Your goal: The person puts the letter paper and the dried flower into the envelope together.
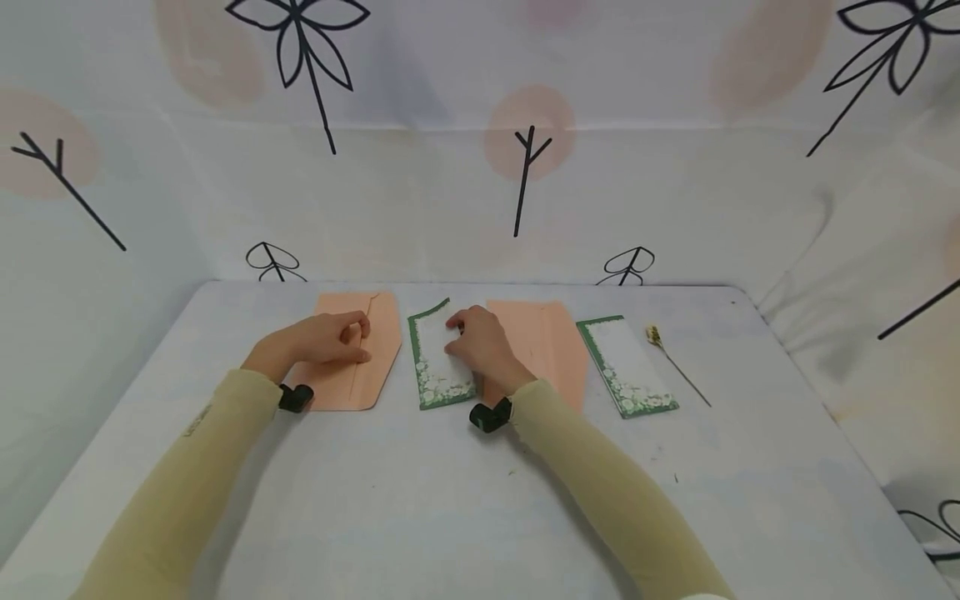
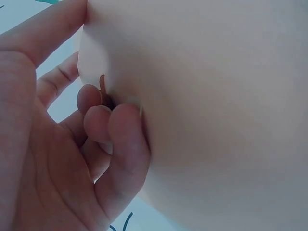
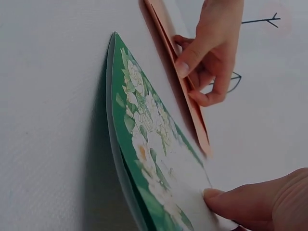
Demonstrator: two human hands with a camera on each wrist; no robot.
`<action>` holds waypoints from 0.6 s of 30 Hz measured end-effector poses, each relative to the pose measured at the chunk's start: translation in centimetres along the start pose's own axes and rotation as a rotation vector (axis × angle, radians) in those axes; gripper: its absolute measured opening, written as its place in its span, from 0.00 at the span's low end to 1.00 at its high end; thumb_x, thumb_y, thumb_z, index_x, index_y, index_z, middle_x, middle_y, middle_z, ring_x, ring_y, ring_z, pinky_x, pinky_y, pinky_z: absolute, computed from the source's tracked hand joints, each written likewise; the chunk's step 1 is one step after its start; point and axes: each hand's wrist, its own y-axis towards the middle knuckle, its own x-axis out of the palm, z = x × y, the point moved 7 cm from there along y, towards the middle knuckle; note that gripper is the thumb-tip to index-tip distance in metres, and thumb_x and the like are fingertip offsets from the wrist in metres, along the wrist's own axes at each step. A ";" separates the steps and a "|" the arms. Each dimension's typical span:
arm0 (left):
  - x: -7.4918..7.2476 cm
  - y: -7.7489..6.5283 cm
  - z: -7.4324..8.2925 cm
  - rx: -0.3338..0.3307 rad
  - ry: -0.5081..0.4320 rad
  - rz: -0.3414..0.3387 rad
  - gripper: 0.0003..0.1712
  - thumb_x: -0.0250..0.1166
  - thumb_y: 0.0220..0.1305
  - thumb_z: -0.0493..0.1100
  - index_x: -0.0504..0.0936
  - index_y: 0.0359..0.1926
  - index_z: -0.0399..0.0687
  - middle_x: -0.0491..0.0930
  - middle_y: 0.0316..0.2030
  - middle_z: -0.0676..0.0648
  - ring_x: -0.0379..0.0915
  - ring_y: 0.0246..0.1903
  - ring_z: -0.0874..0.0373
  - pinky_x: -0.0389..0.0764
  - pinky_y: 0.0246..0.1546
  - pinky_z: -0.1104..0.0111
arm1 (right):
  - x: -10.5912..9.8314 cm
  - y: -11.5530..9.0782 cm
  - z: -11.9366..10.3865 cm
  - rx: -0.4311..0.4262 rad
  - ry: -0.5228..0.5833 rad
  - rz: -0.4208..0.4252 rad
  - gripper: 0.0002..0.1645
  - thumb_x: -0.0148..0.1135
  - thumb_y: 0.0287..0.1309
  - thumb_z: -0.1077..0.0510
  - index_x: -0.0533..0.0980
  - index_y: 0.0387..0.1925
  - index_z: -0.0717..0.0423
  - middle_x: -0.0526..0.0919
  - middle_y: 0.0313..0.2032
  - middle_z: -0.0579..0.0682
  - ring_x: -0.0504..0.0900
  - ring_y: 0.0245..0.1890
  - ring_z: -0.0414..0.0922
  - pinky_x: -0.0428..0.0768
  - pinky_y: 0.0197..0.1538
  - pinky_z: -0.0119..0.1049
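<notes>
My left hand is on the left peach envelope, its curled fingertips at the flap's edge. The left wrist view shows the envelope close up, filling the right side. My right hand pinches a white card with a green floral border near its right edge. In the right wrist view the thumb lies on the card's face; the other fingers are mostly hidden. That card bends and lifts at an edge.
Beneath my right wrist lies a second peach envelope. Farther right are another green-bordered card and a dried flower on a thin stem. All of it lies on a white table backed by a patterned cloth.
</notes>
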 end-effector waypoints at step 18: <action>-0.1 -0.3 0.2 0.006 -0.006 0.001 0.22 0.68 0.63 0.58 0.70 0.48 0.54 0.65 0.22 0.51 0.60 0.21 0.57 0.61 0.28 0.64 | -1.8 -1.1 -0.3 -0.020 0.063 0.003 0.21 0.68 0.59 0.61 0.80 0.54 0.58 0.77 0.51 0.55 0.78 0.47 0.49 0.77 0.48 0.41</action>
